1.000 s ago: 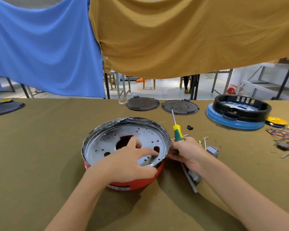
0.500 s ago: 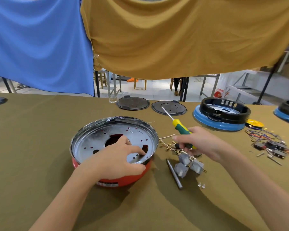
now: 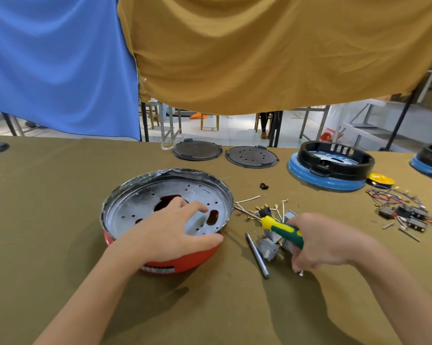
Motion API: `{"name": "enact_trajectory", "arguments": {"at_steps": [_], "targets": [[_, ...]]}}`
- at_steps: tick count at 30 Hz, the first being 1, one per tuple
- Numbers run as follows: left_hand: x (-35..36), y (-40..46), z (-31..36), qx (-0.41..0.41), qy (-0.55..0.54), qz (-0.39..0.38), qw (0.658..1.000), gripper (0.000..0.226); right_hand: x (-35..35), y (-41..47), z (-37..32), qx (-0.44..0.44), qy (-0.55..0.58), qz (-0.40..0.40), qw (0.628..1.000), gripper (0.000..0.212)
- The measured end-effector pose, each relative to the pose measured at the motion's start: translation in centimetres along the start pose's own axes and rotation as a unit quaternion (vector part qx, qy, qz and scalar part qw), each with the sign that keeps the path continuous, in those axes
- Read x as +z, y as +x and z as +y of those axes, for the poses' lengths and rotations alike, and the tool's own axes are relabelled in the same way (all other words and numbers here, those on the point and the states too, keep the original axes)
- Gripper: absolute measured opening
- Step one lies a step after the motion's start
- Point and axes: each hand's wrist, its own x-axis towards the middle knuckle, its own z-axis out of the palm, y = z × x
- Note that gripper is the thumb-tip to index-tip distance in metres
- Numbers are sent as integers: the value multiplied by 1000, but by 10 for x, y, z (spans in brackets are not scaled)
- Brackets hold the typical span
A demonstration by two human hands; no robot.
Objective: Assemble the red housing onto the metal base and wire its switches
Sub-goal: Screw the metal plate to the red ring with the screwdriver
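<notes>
The red housing (image 3: 185, 262) sits on the table with the round perforated metal base (image 3: 145, 202) set in its top. My left hand (image 3: 170, 230) rests on the base, fingers spread over the holes and thumb along the near rim. To the right, my right hand (image 3: 327, 242) grips a green and yellow screwdriver (image 3: 283, 230) by the handle, low over the table, with its fingertips at a small screw (image 3: 300, 272). Grey switches (image 3: 268, 247) and loose terminal wires (image 3: 249, 202) lie just left of that hand.
A thin metal rod (image 3: 257, 255) lies beside the switches. Two dark round lids (image 3: 197, 150) sit at the table's far edge. A black and blue housing (image 3: 332, 168) stands at far right, with a yellow disc (image 3: 381, 180) and a tangle of coloured wires and switches (image 3: 406, 210) nearby.
My right hand has dropped from beside the base to the table surface, tipping the screwdriver down and sideways. My left hand stays on the metal base.
</notes>
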Motion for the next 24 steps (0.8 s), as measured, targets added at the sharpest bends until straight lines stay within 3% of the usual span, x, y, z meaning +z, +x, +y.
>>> {"name": "enact_trajectory", "arguments": {"at_steps": [3,6,10,14,19,24], "targets": [[-3,1,0,-42,-43,45,997,88,1,-1,0,-3,-21,7,1000,37],[-5,5,-5,-76,30,86,993,59,-4,-1,5,-16,0,38,999,25],[-4,8,-10,-65,63,93,991,50,-12,-1,10,-43,56,48,996,20],[-7,8,-10,-44,41,187,980,48,-19,-4,19,-70,140,65,985,19],[-3,13,-9,4,55,278,959,42,-19,1,17,-107,289,111,945,24],[3,23,-15,19,152,278,948,48,-1,12,-7,-133,446,140,874,27]]}}
